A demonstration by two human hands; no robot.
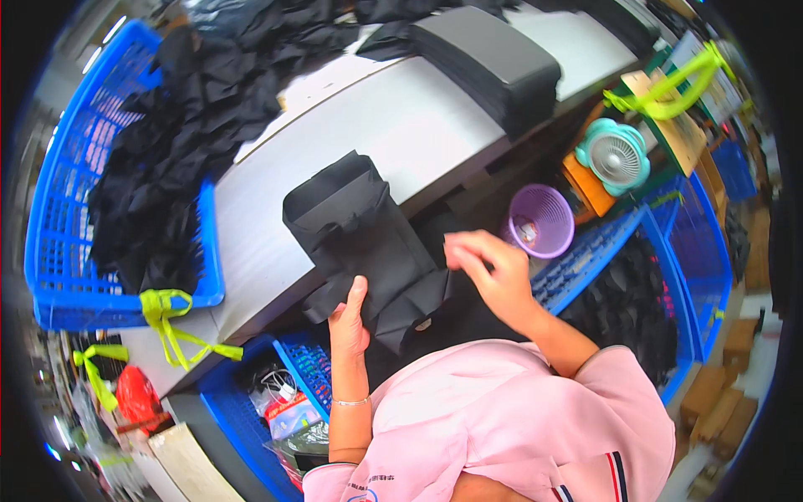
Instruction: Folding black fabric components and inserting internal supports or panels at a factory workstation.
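A black fabric piece (351,217) lies partly folded on the white table (393,125), its lower end hanging over the near edge. My left hand (349,316) presses on the lower left part of this fabric, thumb up. My right hand (489,268) hovers at the fabric's right side, fingers bent and pinching toward its edge. Whether the right fingers truly hold cloth is hard to tell.
A blue crate (58,209) heaped with black fabric (184,109) sits at the left. A stack of folded black pieces (493,58) lies at the table's far end. A purple basket (541,219), a teal fan (615,155) and another blue crate (677,251) stand right.
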